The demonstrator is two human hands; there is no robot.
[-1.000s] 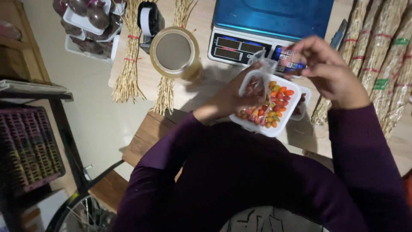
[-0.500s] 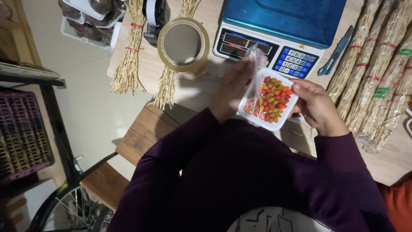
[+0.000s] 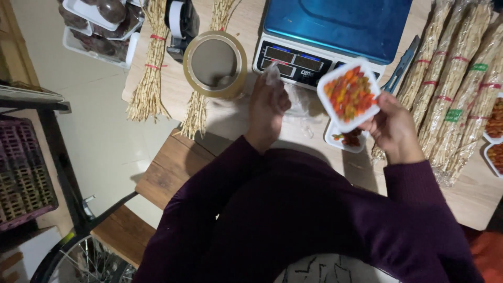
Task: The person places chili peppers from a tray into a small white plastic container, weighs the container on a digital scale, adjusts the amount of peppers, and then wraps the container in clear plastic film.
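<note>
My right hand (image 3: 393,126) holds a white tray of small red, orange and green chillies (image 3: 350,94), lifted in front of a blue-topped digital scale (image 3: 335,31). My left hand (image 3: 267,105) grips a piece of clear plastic film (image 3: 275,76) near the scale's front edge. More crumpled clear film (image 3: 301,107) lies on the table between my hands. A second white tray with a few chillies (image 3: 346,139) sits on the table below the held one.
A roll of brown tape (image 3: 215,63) and straw-like bundles (image 3: 149,78) lie at the left. Long wrapped bundles (image 3: 456,84) fill the right, beside a blue cutter (image 3: 401,68). Trays of dark produce (image 3: 97,26) sit far left. A purple crate (image 3: 23,173) stands below.
My right hand has lifted the chilli tray up and to the right, towards the scale. My left hand has come off the tray and now holds plastic film. A second tray is now uncovered.
</note>
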